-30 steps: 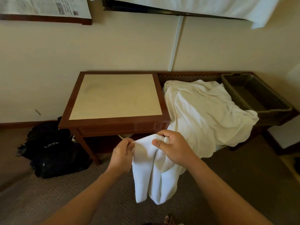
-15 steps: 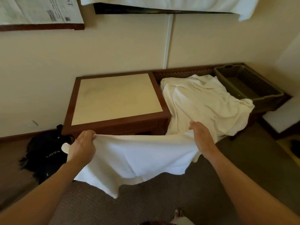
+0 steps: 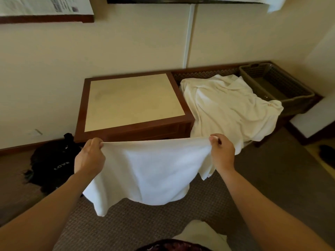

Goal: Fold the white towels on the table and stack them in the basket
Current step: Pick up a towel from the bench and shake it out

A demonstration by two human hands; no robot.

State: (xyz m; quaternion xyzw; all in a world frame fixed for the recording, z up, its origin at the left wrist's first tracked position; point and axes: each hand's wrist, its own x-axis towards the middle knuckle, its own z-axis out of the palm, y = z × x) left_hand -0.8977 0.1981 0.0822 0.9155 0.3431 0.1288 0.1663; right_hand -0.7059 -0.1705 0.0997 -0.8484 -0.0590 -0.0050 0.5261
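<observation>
Pulling towel [image 3: 150, 169] wider, hands [image 3: 90, 156] now farther apart

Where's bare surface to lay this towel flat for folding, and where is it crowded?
The pale top of the table, inside its dark wooden border, is bare, ahead of the towel stretched between left hand and right hand. To its right, the towel pile crowds the bench. The basket beyond looks empty.
</observation>
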